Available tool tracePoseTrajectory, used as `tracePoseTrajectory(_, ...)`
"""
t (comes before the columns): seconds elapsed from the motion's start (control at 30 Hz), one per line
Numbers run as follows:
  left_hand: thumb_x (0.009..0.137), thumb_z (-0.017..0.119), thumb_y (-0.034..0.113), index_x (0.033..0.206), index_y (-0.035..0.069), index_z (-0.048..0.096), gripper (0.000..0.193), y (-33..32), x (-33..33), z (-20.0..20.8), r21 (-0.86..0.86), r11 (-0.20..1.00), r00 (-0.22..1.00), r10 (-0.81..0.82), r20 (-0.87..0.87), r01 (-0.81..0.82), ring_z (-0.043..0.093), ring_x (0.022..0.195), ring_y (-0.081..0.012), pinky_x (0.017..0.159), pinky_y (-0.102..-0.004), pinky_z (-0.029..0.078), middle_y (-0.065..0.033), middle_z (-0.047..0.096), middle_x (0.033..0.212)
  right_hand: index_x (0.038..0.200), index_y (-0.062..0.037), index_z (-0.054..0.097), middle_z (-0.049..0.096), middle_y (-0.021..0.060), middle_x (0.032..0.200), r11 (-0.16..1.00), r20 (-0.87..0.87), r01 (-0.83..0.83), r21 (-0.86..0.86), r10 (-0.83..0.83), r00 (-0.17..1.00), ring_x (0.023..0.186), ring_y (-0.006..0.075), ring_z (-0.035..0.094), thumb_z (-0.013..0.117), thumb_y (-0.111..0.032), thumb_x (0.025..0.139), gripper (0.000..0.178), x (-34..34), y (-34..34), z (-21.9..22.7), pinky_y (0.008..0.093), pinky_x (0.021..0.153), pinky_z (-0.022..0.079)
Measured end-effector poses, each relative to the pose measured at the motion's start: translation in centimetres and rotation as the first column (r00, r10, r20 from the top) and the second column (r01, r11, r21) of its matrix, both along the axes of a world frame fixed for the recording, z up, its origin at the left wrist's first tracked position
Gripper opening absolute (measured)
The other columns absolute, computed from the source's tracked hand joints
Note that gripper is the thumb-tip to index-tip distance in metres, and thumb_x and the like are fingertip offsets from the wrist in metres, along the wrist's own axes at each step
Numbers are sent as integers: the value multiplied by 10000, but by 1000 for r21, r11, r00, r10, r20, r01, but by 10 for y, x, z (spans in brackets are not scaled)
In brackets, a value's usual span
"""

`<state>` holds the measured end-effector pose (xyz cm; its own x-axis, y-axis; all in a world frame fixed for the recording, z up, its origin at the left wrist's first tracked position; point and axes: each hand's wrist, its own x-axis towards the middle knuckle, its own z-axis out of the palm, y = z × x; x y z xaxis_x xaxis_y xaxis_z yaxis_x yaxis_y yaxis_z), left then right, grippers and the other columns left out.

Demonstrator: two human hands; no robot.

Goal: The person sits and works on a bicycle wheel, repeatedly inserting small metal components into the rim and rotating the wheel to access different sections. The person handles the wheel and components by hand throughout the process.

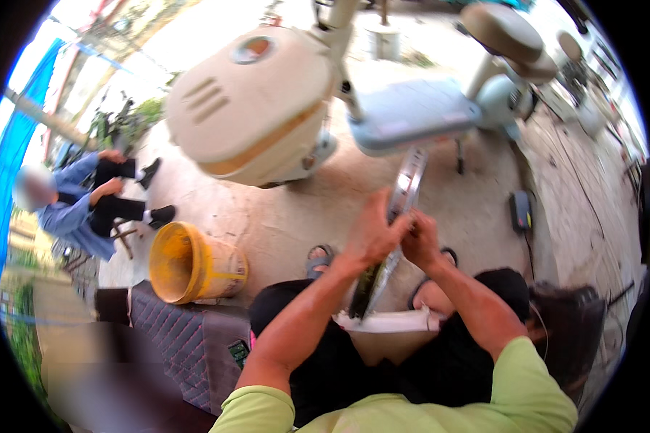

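Note:
Between my knees I hold a long, narrow, shiny metal piece (409, 173) with a row of holes or marks along its upper end. It slants up and away from me; its exact kind cannot be made out. My left hand (372, 234) is closed around its middle from the left. My right hand (421, 238) is closed against it from the right, fingers bunched, and whether they pinch something small is hidden. The lower end of the piece reaches a white-edged object (393, 322) between my thighs.
An electric scooter with a cream box (249, 108) and light-blue footboard (412, 112) stands ahead. A yellow bucket (173, 261) is at my left, beside a quilted pad (170, 335). Another person (79, 195) sits further left. A black corded device (520, 211) lies on the right.

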<state>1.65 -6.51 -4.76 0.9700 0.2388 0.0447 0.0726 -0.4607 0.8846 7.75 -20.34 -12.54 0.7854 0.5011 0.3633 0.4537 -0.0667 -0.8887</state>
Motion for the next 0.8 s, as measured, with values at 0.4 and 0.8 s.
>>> tracePoseTrajectory(0.4,891,696,308,1379,-27,502,623,-3,0,8,18,1000,1000,3,-22,-2,582,1194,-401,1053,-456,445,-275,583,1288,962,-19,666,657,198,846,994,-207,-45,97,64,976,750,400,651,655,-31,880,83,2,2,17,416,657,516)
tracePoseTrajectory(0.8,896,684,341,1396,-12,495,640,1,-3,4,23,1000,1000,-1,-22,2,587,1192,-406,1034,-458,462,-276,581,1289,958,-10,677,684,202,911,990,-29,-50,-130,46,999,806,399,675,668,-42,859,105,9,-7,31,413,678,530)
